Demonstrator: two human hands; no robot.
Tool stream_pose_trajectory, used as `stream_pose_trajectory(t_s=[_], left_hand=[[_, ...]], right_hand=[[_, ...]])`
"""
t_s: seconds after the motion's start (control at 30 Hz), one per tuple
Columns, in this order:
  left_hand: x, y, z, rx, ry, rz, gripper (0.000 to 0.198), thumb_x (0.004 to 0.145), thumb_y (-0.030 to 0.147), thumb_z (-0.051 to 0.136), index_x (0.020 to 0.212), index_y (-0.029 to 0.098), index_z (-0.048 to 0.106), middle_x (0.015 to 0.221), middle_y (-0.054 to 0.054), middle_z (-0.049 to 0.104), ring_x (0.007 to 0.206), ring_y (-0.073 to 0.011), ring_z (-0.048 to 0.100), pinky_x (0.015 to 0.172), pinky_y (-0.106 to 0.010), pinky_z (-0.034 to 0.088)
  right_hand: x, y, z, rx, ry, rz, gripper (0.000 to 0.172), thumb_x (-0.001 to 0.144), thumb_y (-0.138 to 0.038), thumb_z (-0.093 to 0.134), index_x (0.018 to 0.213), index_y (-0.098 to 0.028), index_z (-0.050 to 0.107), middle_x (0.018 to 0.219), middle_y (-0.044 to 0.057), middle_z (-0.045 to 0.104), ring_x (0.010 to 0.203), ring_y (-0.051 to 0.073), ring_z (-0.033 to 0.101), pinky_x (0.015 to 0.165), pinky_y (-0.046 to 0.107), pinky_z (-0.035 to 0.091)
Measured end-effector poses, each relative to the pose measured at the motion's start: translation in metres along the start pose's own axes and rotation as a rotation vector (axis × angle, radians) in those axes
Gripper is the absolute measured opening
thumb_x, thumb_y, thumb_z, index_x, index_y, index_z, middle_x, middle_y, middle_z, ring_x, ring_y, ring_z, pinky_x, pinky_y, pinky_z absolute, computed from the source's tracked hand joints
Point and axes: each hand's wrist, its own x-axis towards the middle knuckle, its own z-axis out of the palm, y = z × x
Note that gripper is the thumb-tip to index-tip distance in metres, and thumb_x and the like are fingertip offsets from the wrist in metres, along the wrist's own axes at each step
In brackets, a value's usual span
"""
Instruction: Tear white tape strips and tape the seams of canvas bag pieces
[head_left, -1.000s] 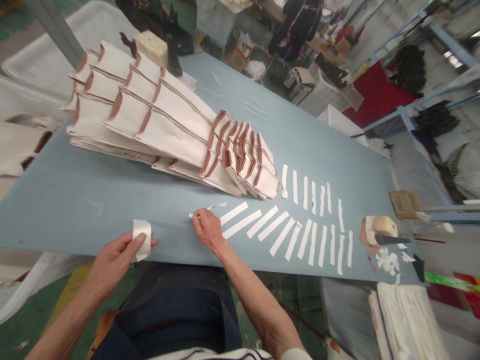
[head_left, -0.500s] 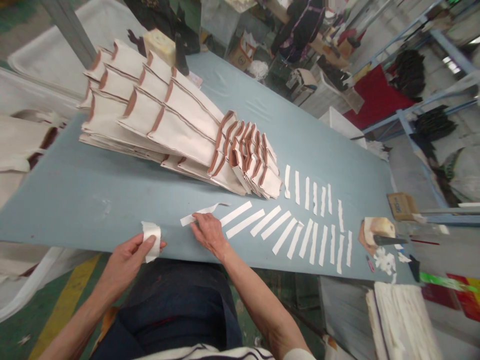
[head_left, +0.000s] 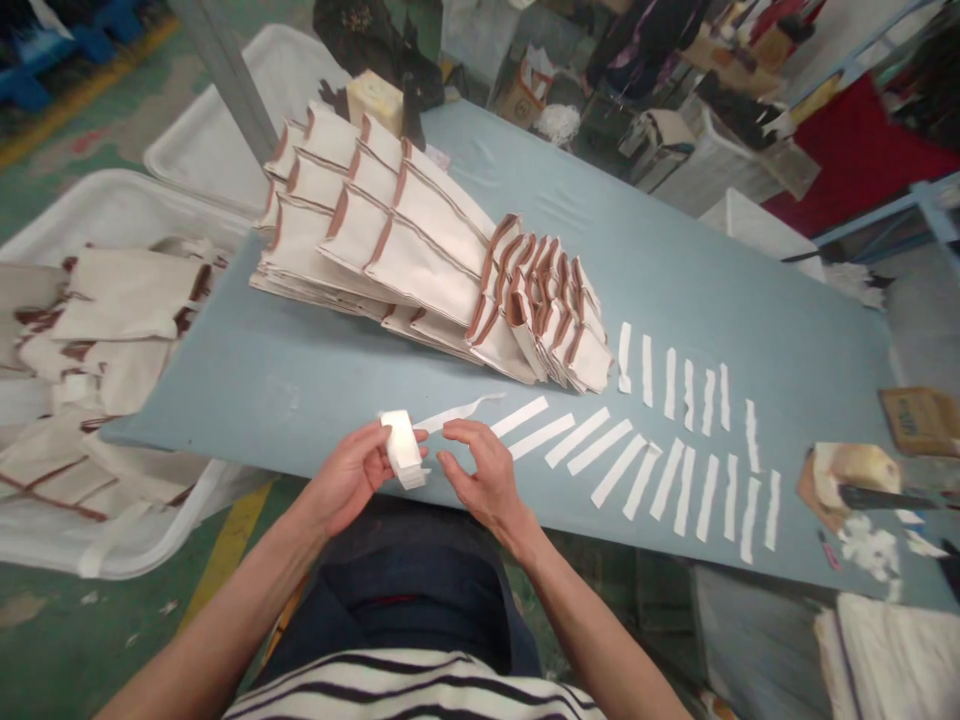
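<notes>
My left hand (head_left: 352,475) holds a small stack of white strips (head_left: 403,440) above the table's near edge, fingers under it and thumb on its side. The lower end of the stack fans out into several layers. Just to its right, my right hand (head_left: 484,480) is open, thumb and fingers apart with nothing between them. Behind the gap between my hands, a curled white strip (head_left: 457,412) lies on the blue-grey table (head_left: 247,400). Two rows of separate white strips (head_left: 600,445) stretch rightward from there.
Stacked cream fabric pieces with brown edging (head_left: 427,260) fill the table's back left. White bins (head_left: 112,200) stand left, one with similar fabric pieces. A tape roll on a dispenser (head_left: 855,475) and crumpled white scraps (head_left: 868,548) lie at the right end.
The view has swung left. My left hand has brought the stack close to my right hand. My right hand has come off the curled strip, and its fingers have spread.
</notes>
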Motion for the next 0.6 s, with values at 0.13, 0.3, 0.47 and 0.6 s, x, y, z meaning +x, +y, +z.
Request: stream_pose_trajectory(t_s=[0.13, 0.3, 0.47, 0.6], left_hand=[[0.003, 0.006, 0.012, -0.066, -0.084, -0.01, 0.021, 0.086, 0.029, 0.079, 0.1, 0.012, 0.078, 0.097, -0.013, 0.086, 0.084, -0.0234, 0.079, 0.075, -0.03, 0.063], [0.002, -0.003, 0.029, -0.109, -0.096, 0.005, 0.016, 0.082, 0.027, 0.083, 0.089, 0.014, 0.077, 0.085, -0.006, 0.082, 0.07, -0.0149, 0.073, 0.067, -0.022, 0.06], [-0.005, -0.02, 0.049, -0.074, -0.064, 0.04, 0.024, 0.08, 0.033, 0.086, 0.09, 0.013, 0.078, 0.081, -0.006, 0.081, 0.066, -0.0162, 0.071, 0.066, -0.025, 0.059], [-0.007, -0.034, 0.063, -0.01, -0.029, 0.07, 0.033, 0.078, 0.042, 0.088, 0.09, 0.014, 0.076, 0.077, -0.004, 0.079, 0.064, -0.0161, 0.069, 0.064, -0.025, 0.056]], right_hand=[[0.01, -0.017, -0.014, -0.065, -0.06, -0.141, 0.023, 0.102, -0.031, 0.067, 0.125, -0.028, 0.068, 0.125, 0.009, 0.077, 0.117, 0.024, 0.072, 0.1, 0.043, 0.059], [0.008, -0.009, -0.019, -0.138, -0.136, -0.237, 0.02, 0.102, -0.031, 0.066, 0.121, -0.027, 0.071, 0.126, 0.011, 0.076, 0.117, 0.027, 0.069, 0.1, 0.046, 0.057], [0.001, 0.003, -0.026, -0.077, -0.126, -0.21, 0.014, 0.102, -0.025, 0.062, 0.108, -0.028, 0.075, 0.119, 0.01, 0.078, 0.111, 0.026, 0.07, 0.098, 0.045, 0.057], [-0.006, 0.007, -0.038, 0.063, -0.095, -0.142, 0.015, 0.103, -0.025, 0.061, 0.099, -0.027, 0.075, 0.114, 0.009, 0.079, 0.109, 0.024, 0.071, 0.097, 0.044, 0.056]])
